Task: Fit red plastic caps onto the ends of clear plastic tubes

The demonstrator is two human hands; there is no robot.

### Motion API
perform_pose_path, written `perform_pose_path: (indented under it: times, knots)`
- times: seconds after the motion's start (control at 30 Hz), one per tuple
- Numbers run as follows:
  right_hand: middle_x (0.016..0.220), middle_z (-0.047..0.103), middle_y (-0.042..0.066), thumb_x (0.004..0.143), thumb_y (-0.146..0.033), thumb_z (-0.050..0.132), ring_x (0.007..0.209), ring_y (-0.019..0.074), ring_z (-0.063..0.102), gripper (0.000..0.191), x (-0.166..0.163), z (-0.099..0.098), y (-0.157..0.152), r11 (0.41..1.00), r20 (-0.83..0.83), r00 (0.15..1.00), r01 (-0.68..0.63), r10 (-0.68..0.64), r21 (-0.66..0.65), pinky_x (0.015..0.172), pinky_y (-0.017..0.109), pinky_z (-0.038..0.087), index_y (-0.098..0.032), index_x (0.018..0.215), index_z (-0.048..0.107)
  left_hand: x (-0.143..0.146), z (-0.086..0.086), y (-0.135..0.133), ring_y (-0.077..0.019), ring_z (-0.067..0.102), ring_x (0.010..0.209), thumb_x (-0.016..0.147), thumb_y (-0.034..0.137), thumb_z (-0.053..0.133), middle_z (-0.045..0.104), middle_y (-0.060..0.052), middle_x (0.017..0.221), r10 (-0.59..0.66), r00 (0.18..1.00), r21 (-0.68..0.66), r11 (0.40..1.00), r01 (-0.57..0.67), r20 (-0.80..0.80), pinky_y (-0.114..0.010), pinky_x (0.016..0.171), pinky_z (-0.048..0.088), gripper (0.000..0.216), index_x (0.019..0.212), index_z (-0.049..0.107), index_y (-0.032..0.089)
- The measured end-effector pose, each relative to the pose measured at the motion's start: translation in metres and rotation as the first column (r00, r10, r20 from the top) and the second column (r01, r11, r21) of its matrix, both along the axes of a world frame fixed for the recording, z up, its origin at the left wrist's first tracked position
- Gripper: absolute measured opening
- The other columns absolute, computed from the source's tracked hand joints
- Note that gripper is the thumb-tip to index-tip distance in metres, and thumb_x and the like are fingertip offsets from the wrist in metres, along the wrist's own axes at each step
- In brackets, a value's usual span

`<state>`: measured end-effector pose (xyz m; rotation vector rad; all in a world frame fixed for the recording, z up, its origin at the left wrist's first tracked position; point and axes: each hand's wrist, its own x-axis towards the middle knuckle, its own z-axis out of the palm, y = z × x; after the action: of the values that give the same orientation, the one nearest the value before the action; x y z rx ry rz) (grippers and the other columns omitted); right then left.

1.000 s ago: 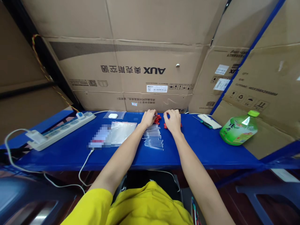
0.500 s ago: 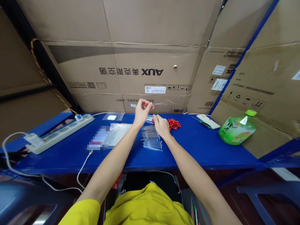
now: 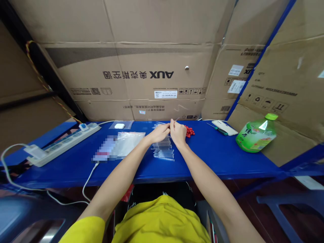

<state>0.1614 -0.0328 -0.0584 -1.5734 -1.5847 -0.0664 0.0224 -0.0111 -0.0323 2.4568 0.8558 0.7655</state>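
My left hand (image 3: 160, 132) and my right hand (image 3: 178, 132) meet over the blue table, fingertips touching. Both are closed in a pinch. A thin clear tube (image 3: 177, 119) pokes out past the fingers of my right hand; the rest of it is hidden. What my left fingertips hold cannot be seen. Beneath and in front of my left hand lies a row of thin clear tubes (image 3: 163, 153), partly covered by it. Small red bead-like pieces (image 3: 189, 131) lie in a pile beside my right hand, which hides part of them.
Left of the tubes lie a clear plastic bag (image 3: 129, 143), a blurred-out phone (image 3: 105, 148) on a cable and a white earbud case (image 3: 119, 126). A white power strip (image 3: 68, 141) stands farther left. Rightward are a screwdriver (image 3: 221, 131), a white flat object (image 3: 229, 129) and a green bottle (image 3: 257, 135).
My left hand has come down and right from above the table, where it held a clear tube with a red end. It now meets my right hand, which has shifted slightly. The view moved a little.
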Motion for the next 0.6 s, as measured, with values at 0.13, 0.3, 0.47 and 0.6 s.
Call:
perform_pose_path:
  times: [0.13,0.3,0.47,0.6]
  knots:
    - [0.081,0.075,0.016,0.108,-0.041,0.028,0.074,0.0226,0.069,0.058,0.000,0.000,0.002,1.000,0.089,0.996,0.026,-0.025,-0.012,0.067,0.029,0.035,-0.015,0.084,0.074,0.006,-0.007,0.001,-0.0245,0.066,0.108,0.092,0.020,0.036,0.074,-0.010,0.114,0.060,0.998,-0.012,0.998,-0.060,0.033,-0.034,0.101,0.049,0.039,0.112,0.069,0.014]
    - [0.082,0.075,0.018,0.108,-0.040,0.027,0.075,0.0247,0.070,0.060,0.000,-0.001,0.008,0.998,0.151,0.988,0.031,-0.024,-0.047,0.067,0.030,0.038,-0.015,0.081,0.075,0.009,-0.010,0.001,-0.0221,0.066,0.091,0.089,0.018,0.035,0.073,-0.008,0.089,0.090,0.992,-0.101,0.992,-0.081,0.088,-0.032,0.090,0.051,0.035,0.091,0.069,0.012]
    - [0.082,0.075,0.019,0.107,-0.041,0.027,0.076,0.0251,0.070,0.061,-0.004,-0.004,0.013,0.998,0.094,0.995,-0.013,0.019,-0.069,0.069,0.031,0.039,-0.016,0.074,0.072,0.010,-0.013,0.003,-0.0209,0.063,0.082,0.086,0.019,0.036,0.068,-0.006,0.079,0.149,0.980,-0.158,0.979,-0.128,0.128,-0.032,0.084,0.050,0.030,0.075,0.064,0.014]
    - [0.070,0.071,0.014,0.105,-0.045,0.026,0.070,0.0225,0.066,0.062,0.002,-0.003,0.017,0.994,-0.092,0.992,-0.092,0.086,-0.065,0.067,0.030,0.040,-0.020,0.061,0.061,0.008,-0.012,0.002,-0.0146,0.050,0.062,0.090,0.024,0.038,0.056,-0.002,0.066,0.111,0.971,-0.290,0.956,-0.045,0.212,-0.027,0.062,0.045,0.025,0.074,0.055,0.017]
